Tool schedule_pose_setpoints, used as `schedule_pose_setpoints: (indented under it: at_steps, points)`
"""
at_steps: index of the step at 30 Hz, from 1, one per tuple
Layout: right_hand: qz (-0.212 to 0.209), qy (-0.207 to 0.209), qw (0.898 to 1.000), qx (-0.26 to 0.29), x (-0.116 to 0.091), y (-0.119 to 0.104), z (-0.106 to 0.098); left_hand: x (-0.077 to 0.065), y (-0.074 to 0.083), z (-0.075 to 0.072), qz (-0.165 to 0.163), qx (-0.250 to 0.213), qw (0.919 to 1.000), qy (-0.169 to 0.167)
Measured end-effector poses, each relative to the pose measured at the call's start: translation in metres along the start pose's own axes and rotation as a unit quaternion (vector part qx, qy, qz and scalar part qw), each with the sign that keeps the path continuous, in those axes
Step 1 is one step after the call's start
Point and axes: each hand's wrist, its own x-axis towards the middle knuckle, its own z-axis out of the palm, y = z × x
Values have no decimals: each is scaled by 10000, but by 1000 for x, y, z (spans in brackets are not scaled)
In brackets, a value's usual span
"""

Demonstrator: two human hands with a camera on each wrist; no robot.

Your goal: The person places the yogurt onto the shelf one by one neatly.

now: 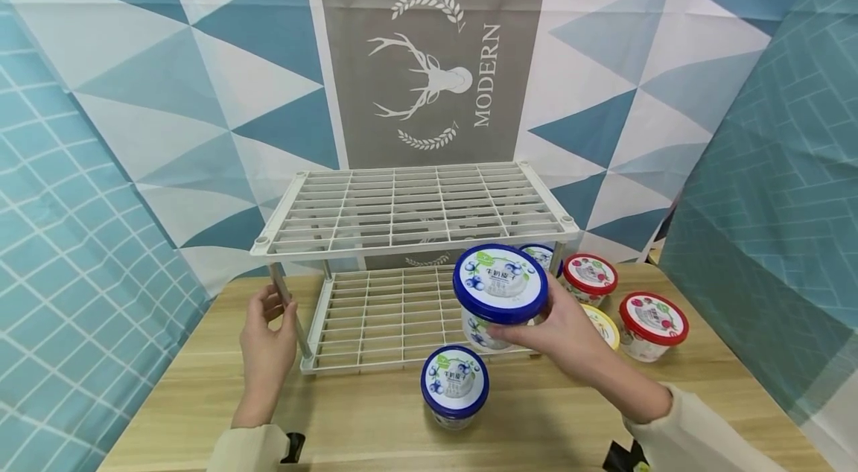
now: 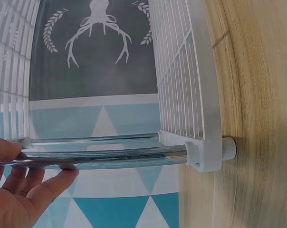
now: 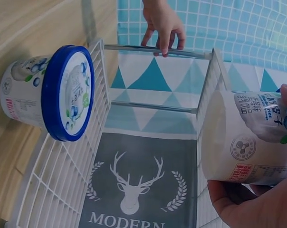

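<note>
My right hand grips a blueberry yogurt tub with a blue lid, raised in front of the rack's right side, below the level of the top tier. In the right wrist view the white base of this tub shows beside the fingers. A second blue-lidded tub stands upright on the table in front of the rack. With thumb and fingers, my left hand holds the front left metal post of the white two-tier rack.
Right of the rack stand two red-lidded tubs, a yellow-lidded tub and another blue-lidded tub, partly hidden behind a post. The rack's lower tier sits low over the wooden table. Patterned cloth hangs behind.
</note>
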Motion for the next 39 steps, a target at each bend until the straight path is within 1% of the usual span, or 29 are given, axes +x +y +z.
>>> schedule_pose_setpoints:
  at_steps: [6,9,13,16,19,24,31,39]
  points:
    - [-243,-70,9997,14,3,-6,0,0,1,0,23,44,10000,-1]
    - [-236,-90,9997,44,4,-12,1,0,1,0,19,8,10000,-1]
    - [-156,-63,9998,-58,8,-19,2,-1,1,-1,-25,-20,10000,-18]
    - [-127,-15,9997,-211,11,-24,3,-1,0,-1,-41,40,10000,-41]
    - [-184,-5,9995,-263,14,-27,4,-1,0,-1,-21,89,10000,-38]
    - [-307,-80,9992,-234,18,-35,7,0,-1,-1,9,119,9999,-3]
    - [-463,-207,9986,-143,25,-44,9,-1,0,-1,-43,123,9999,15]
    - [-576,-212,9981,10,32,-52,11,0,3,-1,13,103,9999,-26]
